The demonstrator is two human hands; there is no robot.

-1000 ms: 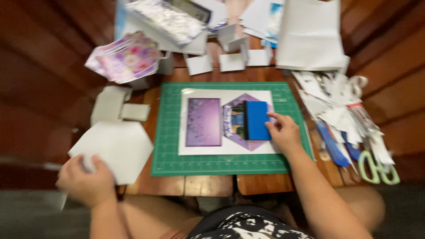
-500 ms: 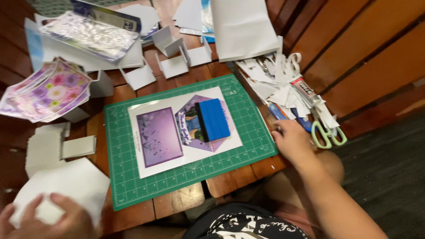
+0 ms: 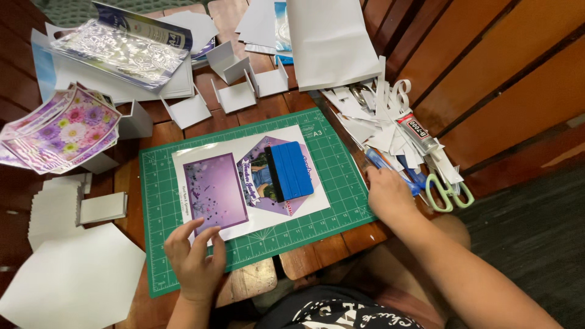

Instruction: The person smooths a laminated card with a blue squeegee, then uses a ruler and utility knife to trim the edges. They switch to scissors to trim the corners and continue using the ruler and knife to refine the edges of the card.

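Head view shows the left hand (image 3: 194, 259) spread flat, pinning the white sheet (image 3: 244, 183) on the green cutting mat (image 3: 341, 176), while the right hand (image 3: 388, 194), fingers loosely curled and empty, reaches among paper scraps toward one blue pen-like tool (image 3: 390, 170) (one pair of green scissors (image 3: 448, 192) lies just right), one blue squeegee (image 3: 291, 172) resting on the sheet.

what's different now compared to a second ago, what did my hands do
The left hand let go of the white hexagon sheet and came over to the front edge of the printed white sheet on the green cutting mat. The right hand left the blue squeegee and moved right to the blue pens. Squeegee and mat stayed put.
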